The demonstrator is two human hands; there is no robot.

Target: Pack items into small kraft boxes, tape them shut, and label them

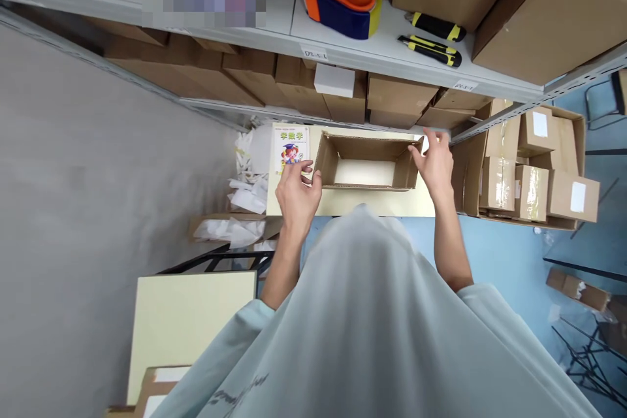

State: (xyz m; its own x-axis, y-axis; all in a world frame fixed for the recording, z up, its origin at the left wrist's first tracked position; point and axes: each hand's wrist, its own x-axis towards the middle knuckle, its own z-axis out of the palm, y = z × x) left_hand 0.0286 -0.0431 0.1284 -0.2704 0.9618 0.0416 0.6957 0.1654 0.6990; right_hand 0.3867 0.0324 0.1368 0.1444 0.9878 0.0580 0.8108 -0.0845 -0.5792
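Note:
A long, open-topped cardboard box stands on the pale yellow table. Inside it a whitish surface shows at the bottom; I cannot tell whether that is a sheet or the tabletop. My left hand is beside the box's left end, fingers bent and apart, with nothing in it. At the right end my right hand has its fingers spread and its thumb close to the box's rim; whether it touches is unclear. A children's book with a cartoon cover lies left of the box, partly behind my left hand.
Overhead, a metal shelf holds an orange and blue tape dispenser, yellow-black utility knives and cartons. A large carton with several taped boxes stands right of the table. White paper scraps lie at left, near a grey wall.

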